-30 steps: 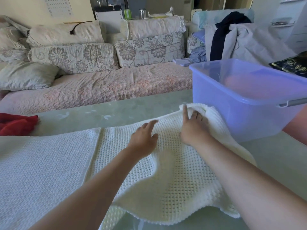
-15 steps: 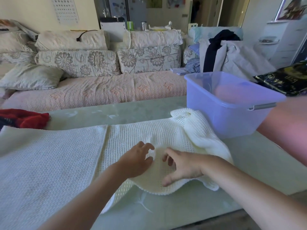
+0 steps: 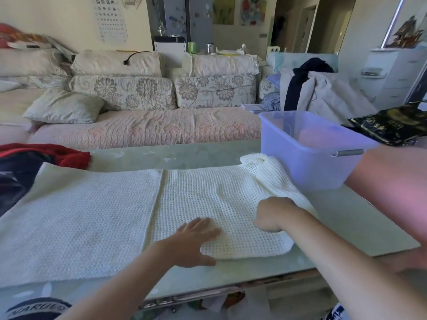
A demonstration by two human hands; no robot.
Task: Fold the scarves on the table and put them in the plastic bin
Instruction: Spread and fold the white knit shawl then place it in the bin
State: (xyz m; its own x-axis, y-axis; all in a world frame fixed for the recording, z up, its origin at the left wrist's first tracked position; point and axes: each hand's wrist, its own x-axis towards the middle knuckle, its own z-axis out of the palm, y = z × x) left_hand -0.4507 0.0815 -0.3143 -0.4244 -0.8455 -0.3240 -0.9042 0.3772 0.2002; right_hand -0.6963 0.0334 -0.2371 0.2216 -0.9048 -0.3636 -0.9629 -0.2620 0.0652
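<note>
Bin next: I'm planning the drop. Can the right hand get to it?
Probably yes: the bin stands open just beyond the right hand, with only the scarf between them.

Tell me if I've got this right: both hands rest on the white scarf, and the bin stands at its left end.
Not quite: the left hand and right hand do rest on the scarf, but the bin stands at its right end, not its left, as the head view shows.
</note>
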